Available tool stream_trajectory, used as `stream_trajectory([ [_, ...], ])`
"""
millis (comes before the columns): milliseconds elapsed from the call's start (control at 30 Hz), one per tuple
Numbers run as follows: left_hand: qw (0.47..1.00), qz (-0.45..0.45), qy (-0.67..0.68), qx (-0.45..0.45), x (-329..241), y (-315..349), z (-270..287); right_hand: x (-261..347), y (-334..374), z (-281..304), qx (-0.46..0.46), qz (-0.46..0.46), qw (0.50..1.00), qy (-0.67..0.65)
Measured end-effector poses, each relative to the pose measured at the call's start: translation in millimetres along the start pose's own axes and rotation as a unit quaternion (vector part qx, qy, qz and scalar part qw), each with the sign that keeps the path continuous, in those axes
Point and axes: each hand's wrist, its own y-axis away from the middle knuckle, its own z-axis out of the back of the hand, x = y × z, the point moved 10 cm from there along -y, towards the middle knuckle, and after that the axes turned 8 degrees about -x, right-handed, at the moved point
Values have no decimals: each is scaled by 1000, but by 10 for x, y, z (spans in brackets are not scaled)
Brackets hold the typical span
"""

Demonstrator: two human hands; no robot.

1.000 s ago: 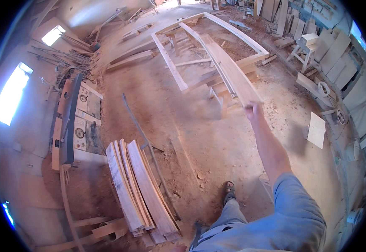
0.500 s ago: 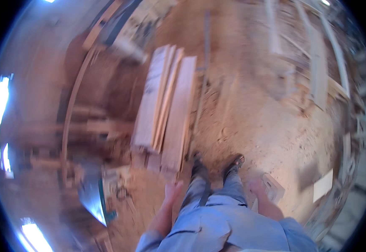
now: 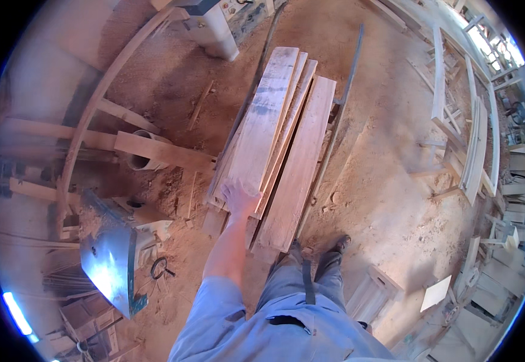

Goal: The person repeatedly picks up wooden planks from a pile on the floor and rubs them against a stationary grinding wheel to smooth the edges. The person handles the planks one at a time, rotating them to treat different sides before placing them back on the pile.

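Far left: shiny metal machine cover (image 3: 110,265) on the sawdust floor (image 3: 383,199); above it a short plank (image 3: 163,152) lying across a grey pipe stub (image 3: 139,161), and a long curved wooden strip (image 3: 96,102) arcing up toward the pale machine base (image 3: 214,30); these crowd the left side of the stack, narrow gap only.

Centre: stack of planks (image 3: 286,151) lies on the floor just ahead of the person's shoes (image 3: 316,247), long axis running away; pale raw boards, upper ones fanned so their long edges step off to the right; top plank (image 3: 265,120) has a grey stain about mid-length, near end square-cut.

Left hand (image 3: 240,198) rests on the near end of the top plank, fingers spread over the end edge; can't tell if it's actually gripping; right hand not in view.

Right of the stack: thin dark strip (image 3: 341,114) lies along its edge, touching or just beside; then a broad patch of bare floor; far right, curved wooden frames (image 3: 476,151) and a small white board (image 3: 436,293), well apart from the stack.
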Motion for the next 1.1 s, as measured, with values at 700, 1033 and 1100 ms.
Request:
stream_trajectory([
  [700, 888, 48, 370, 269, 646, 2713, 45, 3782, -828, -1678, 41, 113, 935, -332],
  [1033, 494, 158, 612, 597, 1826, 4616, -130, 2367, 282, -2370, -141, 130, 972, -135],
  [1100, 534, 166, 613, 559, 1989, 4460, -188, 2177, 457, -2376, -178, 145, 965, -124],
])
